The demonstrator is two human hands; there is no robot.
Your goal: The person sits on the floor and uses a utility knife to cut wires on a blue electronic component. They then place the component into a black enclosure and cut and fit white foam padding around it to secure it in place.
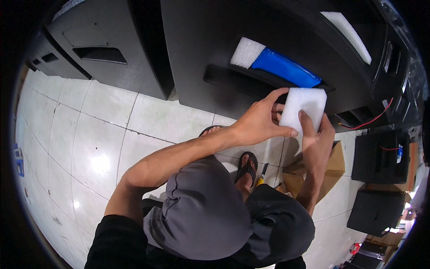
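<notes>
My left hand (257, 121) reaches forward, fingers spread, thumb pressing inward — forearm bare, elbow bent. My right hand (316, 136) rises beside it, fingers up — both grips closed together.

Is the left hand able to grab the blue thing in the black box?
Probably yes. The left hand is just below the blue pack, which lies uncovered in the slot, nothing between them. But both hands hold the white foam block, so it would have to let go.
</notes>
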